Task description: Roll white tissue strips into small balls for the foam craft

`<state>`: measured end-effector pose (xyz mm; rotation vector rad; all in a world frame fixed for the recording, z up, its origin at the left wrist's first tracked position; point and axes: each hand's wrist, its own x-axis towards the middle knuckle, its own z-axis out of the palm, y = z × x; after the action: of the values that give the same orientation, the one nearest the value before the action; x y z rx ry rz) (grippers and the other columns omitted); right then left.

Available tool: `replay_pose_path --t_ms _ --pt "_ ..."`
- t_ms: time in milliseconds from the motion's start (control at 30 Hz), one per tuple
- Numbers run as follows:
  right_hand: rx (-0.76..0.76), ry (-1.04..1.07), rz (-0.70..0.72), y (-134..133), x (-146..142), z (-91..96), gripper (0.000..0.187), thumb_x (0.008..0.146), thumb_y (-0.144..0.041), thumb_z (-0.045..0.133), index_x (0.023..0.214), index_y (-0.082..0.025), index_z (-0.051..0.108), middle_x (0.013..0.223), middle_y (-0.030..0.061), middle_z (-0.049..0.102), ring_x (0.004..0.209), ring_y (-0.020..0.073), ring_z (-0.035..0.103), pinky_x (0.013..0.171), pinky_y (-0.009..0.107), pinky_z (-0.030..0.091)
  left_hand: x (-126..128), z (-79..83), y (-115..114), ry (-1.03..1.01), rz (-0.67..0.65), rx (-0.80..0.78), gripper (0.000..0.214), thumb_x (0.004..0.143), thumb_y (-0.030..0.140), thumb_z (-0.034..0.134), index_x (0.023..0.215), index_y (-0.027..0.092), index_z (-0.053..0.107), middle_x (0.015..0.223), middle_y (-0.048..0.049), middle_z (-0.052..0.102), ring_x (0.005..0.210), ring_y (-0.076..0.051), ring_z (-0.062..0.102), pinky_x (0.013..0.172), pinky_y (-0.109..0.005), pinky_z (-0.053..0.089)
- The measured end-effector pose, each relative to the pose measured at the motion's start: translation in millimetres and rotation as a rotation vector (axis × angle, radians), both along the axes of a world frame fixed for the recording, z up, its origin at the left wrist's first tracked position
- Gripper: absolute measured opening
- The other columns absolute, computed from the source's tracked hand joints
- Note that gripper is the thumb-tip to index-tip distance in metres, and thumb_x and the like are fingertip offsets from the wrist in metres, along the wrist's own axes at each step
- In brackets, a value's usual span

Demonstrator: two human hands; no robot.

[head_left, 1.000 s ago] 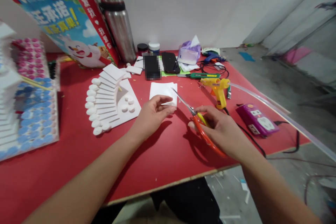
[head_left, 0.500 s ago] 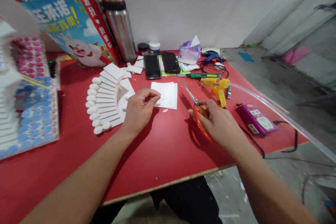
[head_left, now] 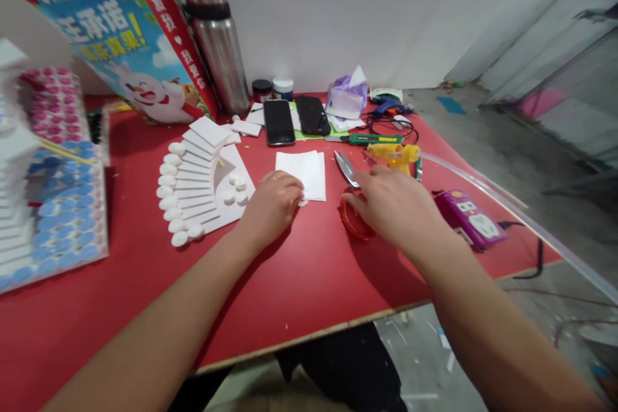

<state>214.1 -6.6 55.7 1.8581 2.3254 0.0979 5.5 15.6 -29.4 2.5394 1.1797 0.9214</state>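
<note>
My left hand rests low at the lower left edge of a stack of white square sheets. Its fingers are bent together, with a small white scrap at the fingertips; whether they grip it is hidden. My right hand is closed over a pair of scissors with orange-red handles, low over the table. The blades point away and to the left, slightly apart. Left of my left hand, several small white rolled discs lie on a white board, beside a fan of white strips tipped with similar discs.
A yellow glue gun lies just beyond my right hand, near a green utility knife and a purple power socket box. Two phones, a steel flask and a tissue pack stand or lie along the back. Blue flowers fill a tray at left.
My left hand has lowered and shifted right to the small scrap, uncovering the discs on the board. My right hand has brought the scissors down and turned them flatter, handles swung left.
</note>
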Motion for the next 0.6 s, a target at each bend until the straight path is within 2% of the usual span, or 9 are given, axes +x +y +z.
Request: replay_pose_path --t_ms 100,167,333,467,600 --pt "-0.056 0.194 0.229 9 -17 -2.3 0.023 0.100 -0.020 0.053 0.114 -0.016 0.071 0.115 0.0136 0.068 0.101 0.0261 0.068 0.085 0.033 0.048 -2 1.3 -1 -0.076 0.011 -0.057 0.020 0.090 0.006 0.058 0.078 0.016 0.071 0.094 -0.0088 0.076 0.092 -0.025 0.066 0.084 -0.040 0.052" --pt "-0.131 0.301 0.297 18 -30 -11.6 0.022 0.096 -0.016 0.057 0.113 -0.014 0.070 0.113 0.0143 0.067 0.101 0.0252 0.067 0.086 0.032 0.046 -4 3.4 -2 -0.139 0.040 -0.085 0.017 0.090 0.008 0.060 0.082 0.017 0.072 0.095 -0.0086 0.076 0.092 -0.024 0.066 0.085 -0.039 0.052" --pt "-0.194 0.447 0.242 35 -44 -37.6 0.033 0.091 -0.029 0.072 0.119 -0.012 0.068 0.115 0.0154 0.062 0.094 0.0234 0.065 0.084 0.031 0.046 -13 8.1 -4 -0.206 0.117 -0.144 0.016 0.093 0.013 0.058 0.087 0.019 0.072 0.099 -0.0073 0.076 0.097 -0.023 0.066 0.089 -0.038 0.051" --pt "-0.142 0.547 0.316 35 -39 -48.4 0.016 0.096 -0.024 0.065 0.104 -0.012 0.071 0.103 0.0113 0.064 0.086 0.0189 0.061 0.080 0.029 0.043 -14 9.9 -6 -0.225 0.146 -0.188 0.016 0.093 0.013 0.056 0.088 0.018 0.071 0.098 -0.0074 0.073 0.094 -0.022 0.066 0.087 -0.037 0.050" --pt "-0.115 0.607 0.338 32 -35 -52.0 0.010 0.094 -0.020 0.064 0.092 -0.013 0.069 0.093 0.0075 0.063 0.078 0.0160 0.057 0.074 0.026 0.040 -11 12.2 -8 -0.260 0.169 -0.205 0.017 0.093 0.014 0.055 0.089 0.018 0.070 0.095 -0.0059 0.071 0.089 -0.020 0.065 0.082 -0.033 0.048"
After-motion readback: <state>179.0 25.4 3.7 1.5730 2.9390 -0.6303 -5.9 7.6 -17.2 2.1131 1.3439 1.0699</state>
